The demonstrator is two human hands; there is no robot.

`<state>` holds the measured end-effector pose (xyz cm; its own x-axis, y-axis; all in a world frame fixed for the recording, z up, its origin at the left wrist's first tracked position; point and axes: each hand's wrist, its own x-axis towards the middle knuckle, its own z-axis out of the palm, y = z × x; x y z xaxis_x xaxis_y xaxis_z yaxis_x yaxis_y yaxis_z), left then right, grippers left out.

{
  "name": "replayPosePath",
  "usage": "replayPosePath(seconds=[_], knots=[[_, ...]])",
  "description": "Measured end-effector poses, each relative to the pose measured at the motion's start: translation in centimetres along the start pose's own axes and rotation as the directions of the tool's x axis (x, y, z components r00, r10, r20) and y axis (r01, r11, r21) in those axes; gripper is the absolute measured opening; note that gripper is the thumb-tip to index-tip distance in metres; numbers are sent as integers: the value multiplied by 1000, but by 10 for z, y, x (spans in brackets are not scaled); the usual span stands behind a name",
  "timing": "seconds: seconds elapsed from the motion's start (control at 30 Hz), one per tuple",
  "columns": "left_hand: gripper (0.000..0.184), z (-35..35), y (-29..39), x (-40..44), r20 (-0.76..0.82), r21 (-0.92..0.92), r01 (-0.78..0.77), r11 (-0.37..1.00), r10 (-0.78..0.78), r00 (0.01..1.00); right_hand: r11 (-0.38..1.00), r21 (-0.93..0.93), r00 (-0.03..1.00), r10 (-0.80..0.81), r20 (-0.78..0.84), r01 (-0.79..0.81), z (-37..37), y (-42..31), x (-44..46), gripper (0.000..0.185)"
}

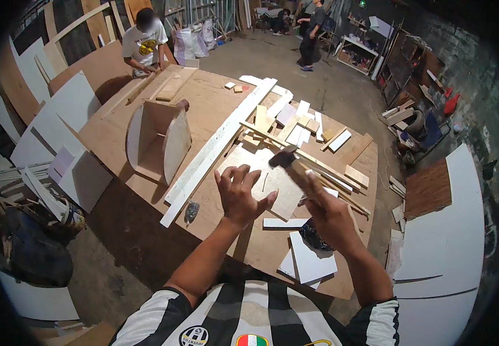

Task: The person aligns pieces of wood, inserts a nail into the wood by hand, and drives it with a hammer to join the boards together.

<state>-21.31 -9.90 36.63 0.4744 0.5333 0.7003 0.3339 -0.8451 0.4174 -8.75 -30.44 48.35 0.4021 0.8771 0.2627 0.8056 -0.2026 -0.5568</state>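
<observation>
My right hand (325,212) is wrapped round the wooden handle of a hammer (285,158), its dark head raised over a pale board (284,196) on the wooden table (209,95). Left of the hammer, my left hand (240,193) hovers above the board with its fingers spread and curved; nothing shows between them. A thin dark nail-like piece (265,181) is between the hand and the hammer head. Beneath my right wrist sits a dark plastic bag (315,235), beside white panels (313,259). A small bag (191,211) lies near the table's front edge.
A long white plank (220,147) crosses the table beside a curved-sided wooden box (158,141). Thin wood strips (341,193) and several offcuts lie to the right. Across the table a person (145,46) handles wood; another person (311,37) stands farther back. Large white panels (445,242) lean at right.
</observation>
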Motion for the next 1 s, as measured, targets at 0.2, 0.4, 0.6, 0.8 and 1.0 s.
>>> replayPosePath(seconds=[0.2,0.4,0.6,0.8,1.0], knots=[[66,6,2,-2,-15,-6,28,1000,-28,1000,997,79,998,17,54,-21,25,19,2,71],[69,3,-1,0,21,18,39,999,-39,999,990,139,992,18,-122,-1,0,8,3,67],[68,3,-1,-1,8,-59,25,998,-24,1000,991,-94,995,-87,47,91,-9,7,13,69],[82,4,2,-3,-3,-66,55,996,-55,998,994,-64,995,-90,-40,87,2,8,3,66],[85,4,-3,-3,0,-66,72,995,-72,997,991,118,996,-48,-71,56,4,10,6,67]])
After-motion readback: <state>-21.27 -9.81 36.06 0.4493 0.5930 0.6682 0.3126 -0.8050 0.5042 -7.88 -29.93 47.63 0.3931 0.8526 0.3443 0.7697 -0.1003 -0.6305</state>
